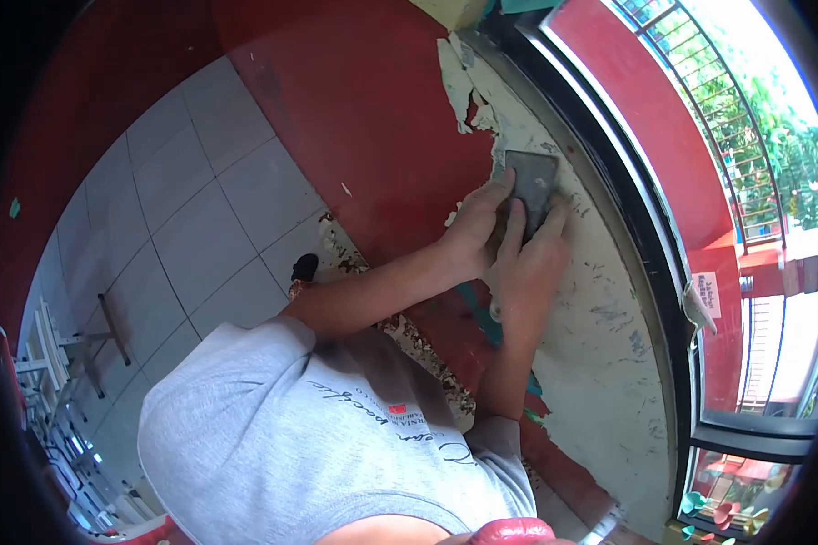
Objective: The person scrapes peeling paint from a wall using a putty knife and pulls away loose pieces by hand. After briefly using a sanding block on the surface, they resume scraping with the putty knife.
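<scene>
Both of my hands are closed around a flat, dark grey, rectangular paint scraper (534,174), its broad end against the wall. My left hand (478,225) grips its left side, the thumb lying along the edge. Just below and to the right, my right hand (529,263) wraps its lower part, with fingers over its face. A pale rounded tip, perhaps the handle end, shows under the hands. Around them the wall is stripped to a pale, scuffed surface (600,336). Red paint (364,118) with a torn, peeling edge borders it on the left.
Paint flakes (418,350) lie along the foot of the wall. A black window frame (650,218) curves past on the right, with a railing and greenery outside. White-framed furniture (50,350) stands on the tiled floor (218,209) at left.
</scene>
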`<state>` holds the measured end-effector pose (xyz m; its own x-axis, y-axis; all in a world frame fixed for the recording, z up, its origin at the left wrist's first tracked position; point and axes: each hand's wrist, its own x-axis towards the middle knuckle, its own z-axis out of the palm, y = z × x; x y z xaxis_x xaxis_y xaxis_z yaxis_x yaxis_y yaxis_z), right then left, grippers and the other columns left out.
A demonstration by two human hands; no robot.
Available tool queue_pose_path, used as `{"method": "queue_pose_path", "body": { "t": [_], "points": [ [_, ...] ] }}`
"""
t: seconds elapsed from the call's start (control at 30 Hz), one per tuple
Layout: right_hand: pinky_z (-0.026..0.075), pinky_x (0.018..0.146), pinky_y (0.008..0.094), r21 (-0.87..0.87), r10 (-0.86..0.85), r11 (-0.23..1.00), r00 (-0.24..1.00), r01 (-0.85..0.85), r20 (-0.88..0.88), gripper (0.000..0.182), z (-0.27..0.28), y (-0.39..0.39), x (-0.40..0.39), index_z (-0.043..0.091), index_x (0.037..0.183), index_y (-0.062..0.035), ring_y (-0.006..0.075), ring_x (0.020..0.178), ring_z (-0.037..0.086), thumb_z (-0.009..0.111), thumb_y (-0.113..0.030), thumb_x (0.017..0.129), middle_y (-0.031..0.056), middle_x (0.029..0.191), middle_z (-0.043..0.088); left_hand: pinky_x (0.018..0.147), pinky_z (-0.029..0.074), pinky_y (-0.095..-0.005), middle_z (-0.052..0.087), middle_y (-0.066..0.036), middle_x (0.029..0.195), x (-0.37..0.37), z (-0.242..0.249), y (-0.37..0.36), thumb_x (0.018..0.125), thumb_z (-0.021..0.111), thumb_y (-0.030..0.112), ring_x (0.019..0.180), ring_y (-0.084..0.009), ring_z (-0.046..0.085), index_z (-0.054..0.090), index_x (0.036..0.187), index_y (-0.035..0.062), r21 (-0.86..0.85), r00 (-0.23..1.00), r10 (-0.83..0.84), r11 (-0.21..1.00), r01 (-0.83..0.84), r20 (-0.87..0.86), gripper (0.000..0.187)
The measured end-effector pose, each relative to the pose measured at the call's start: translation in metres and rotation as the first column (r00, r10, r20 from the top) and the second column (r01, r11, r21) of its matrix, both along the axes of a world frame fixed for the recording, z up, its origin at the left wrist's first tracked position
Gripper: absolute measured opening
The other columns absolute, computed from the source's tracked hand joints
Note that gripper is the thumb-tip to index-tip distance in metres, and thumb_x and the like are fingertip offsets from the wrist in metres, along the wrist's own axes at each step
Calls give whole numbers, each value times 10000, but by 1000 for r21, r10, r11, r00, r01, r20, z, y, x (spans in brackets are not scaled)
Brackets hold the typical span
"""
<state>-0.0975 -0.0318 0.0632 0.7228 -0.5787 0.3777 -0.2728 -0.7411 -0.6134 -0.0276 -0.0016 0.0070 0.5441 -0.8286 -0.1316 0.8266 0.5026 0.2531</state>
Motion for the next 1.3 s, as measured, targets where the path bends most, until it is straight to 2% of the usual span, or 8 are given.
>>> {"method": "queue_pose_path", "body": {
  "t": [0.07, 0.4, 0.47, 0.8, 0.9, 1.0, 1.2, 1.3],
  "points": [
    [490, 705, 463, -16, -30, 999, 998, 29, -46, 374, 0, -6, 7, 450, 1226, 58, 449, 839, 649, 543, -181, 954, 308, 889, 639, 805, 517, -344, 588, -44, 993, 2, 0, -1, 1021, 431, 416, 892, -154, 585, 539, 1128, 102, 6, 1000, -8, 1000, 8, 2, 349],
    [473, 584, 513, -161, -13, 987, 995, -3, -96, 258, 19, -4, 32, 511, 1109, 79, 472, 705, 633, 517, -127, 953, 312, 721, 615, 912, 474, -287, 607, 0, 1108, 12, -4, 3, 1021, 414, 434, 1029, -105, 575, 560, 1203, 137, -107, 998, -50, 993, 46, -36, 377],
    [481, 585, 510, -171, -12, 985, 987, -16, -161, 251, 20, -3, 32, 521, 1097, 83, 470, 701, 634, 514, -124, 955, 307, 706, 613, 897, 485, -277, 621, 16, 1069, 16, -9, 0, 1014, 443, 421, 1003, -98, 587, 579, 1181, 140, -396, 991, -132, 912, 109, -31, 354],
    [479, 575, 521, -275, -67, 961, 991, 32, -118, 235, 3, -6, 34, 550, 968, 37, 465, 673, 629, 503, -194, 975, 288, 666, 610, 862, 501, -271, 637, 17, 1016, 18, -8, 2, 998, 497, 389, 963, -100, 603, 610, 1110, 134, -407, 976, -181, 906, 116, -125, 301],
    [508, 593, 531, -264, -100, 963, 986, 62, -135, 219, -2, -8, 35, 492, 985, 23, 464, 654, 637, 454, -193, 980, 264, 661, 622, 859, 498, -273, 636, 16, 1002, 22, -6, 5, 1001, 491, 387, 959, -106, 602, 615, 1096, 133, -165, 994, -56, 985, 41, -90, 298],
    [505, 591, 536, -276, -35, 961, 989, -6, -144, 227, -2, -9, 33, 470, 997, 9, 464, 662, 637, 447, -216, 984, 264, 661, 624, 904, 477, -320, 616, -10, 1085, 27, -22, 4, 1014, 453, 405, 1001, -137, 588, 570, 1170, 128, -371, 963, -264, 901, 226, -55, 339],
    [509, 553, 514, -256, -77, 966, 981, 30, -178, 209, -13, -12, 36, 447, 1005, -15, 445, 644, 642, 431, -223, 991, 215, 674, 648, 850, 492, -264, 628, 33, 972, 23, -4, 3, 1014, 469, 375, 932, -101, 595, 625, 1064, 138, -52, 1000, 27, 998, -27, 1, 288],
    [509, 545, 515, -253, -57, 967, 983, 11, -175, 211, -13, -13, 32, 442, 1006, -13, 433, 621, 645, 416, -222, 995, 208, 677, 653, 844, 491, -256, 628, 32, 970, 23, -17, 1, 1014, 469, 376, 935, -99, 594, 622, 1070, 137, -255, 996, -77, 965, 64, -41, 289]
  ]
}}
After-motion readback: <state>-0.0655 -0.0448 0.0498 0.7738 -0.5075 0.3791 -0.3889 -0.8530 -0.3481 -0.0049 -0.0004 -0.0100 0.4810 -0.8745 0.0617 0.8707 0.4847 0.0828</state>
